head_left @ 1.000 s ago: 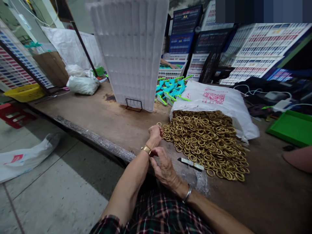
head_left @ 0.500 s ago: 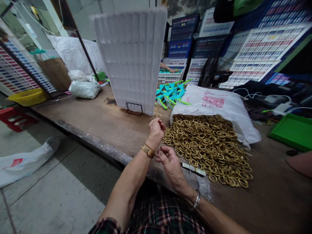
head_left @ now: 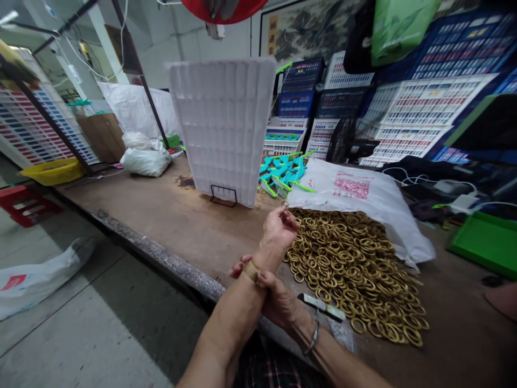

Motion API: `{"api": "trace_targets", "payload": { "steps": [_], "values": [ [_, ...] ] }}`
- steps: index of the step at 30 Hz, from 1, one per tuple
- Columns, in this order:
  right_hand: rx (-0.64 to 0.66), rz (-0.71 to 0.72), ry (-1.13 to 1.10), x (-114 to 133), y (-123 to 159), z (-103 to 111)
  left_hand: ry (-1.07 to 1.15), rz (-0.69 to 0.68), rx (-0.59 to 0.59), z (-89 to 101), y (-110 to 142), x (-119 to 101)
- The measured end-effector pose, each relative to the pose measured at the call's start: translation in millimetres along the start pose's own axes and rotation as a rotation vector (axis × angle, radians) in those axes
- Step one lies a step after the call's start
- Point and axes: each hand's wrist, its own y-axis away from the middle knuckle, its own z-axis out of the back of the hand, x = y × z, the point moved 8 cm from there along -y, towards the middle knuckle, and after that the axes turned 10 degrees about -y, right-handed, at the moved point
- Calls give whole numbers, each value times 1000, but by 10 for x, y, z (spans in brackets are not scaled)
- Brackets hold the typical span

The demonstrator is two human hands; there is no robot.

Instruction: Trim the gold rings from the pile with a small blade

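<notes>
My left hand (head_left: 279, 229) is raised a little above the wooden table (head_left: 181, 215), fingers pinched on a small brass ring (head_left: 285, 203). My right hand (head_left: 271, 293) is wrapped round my left wrist, over the gold bracelet (head_left: 251, 269). Just right of both hands a big heap of brass rings (head_left: 355, 264) spills from a white plastic bag (head_left: 355, 188) lying on its side. A small flat strip (head_left: 321, 306) lies beside my right wrist.
A tall white gridded panel (head_left: 224, 124) stands on a wire stand behind my hands. Teal and green plastic pieces (head_left: 283, 170) lie beyond it. White bags (head_left: 145, 159) sit far left, a green tray (head_left: 484, 242) at right. Stacked crates (head_left: 404, 108) line the back.
My left hand has lifted from the edge of the ring heap with one ring. My right hand has closed round my left wrist. The view has tilted upward.
</notes>
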Motion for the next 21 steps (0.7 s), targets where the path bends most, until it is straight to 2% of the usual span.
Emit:
{"api": "trace_targets", "payload": {
  "steps": [4,11,13,17,19,21],
  "values": [
    [30,-32,110,-53,69,-26,-33,-18,30,-10,77,-1],
    [79,-48,122,-96,178,-71,-129,-130,74,-93,204,-55],
    [63,-35,139,-100,202,-51,-172,-267,54,-103,227,-112],
    [28,-1,158,-102,227,-16,-375,-675,-10,-123,413,-275],
    [27,5,170,-103,229,-22,-489,-824,17,-180,557,-302],
    [37,18,176,-92,229,-46,-571,-910,63,-252,688,-308]
  ]
}}
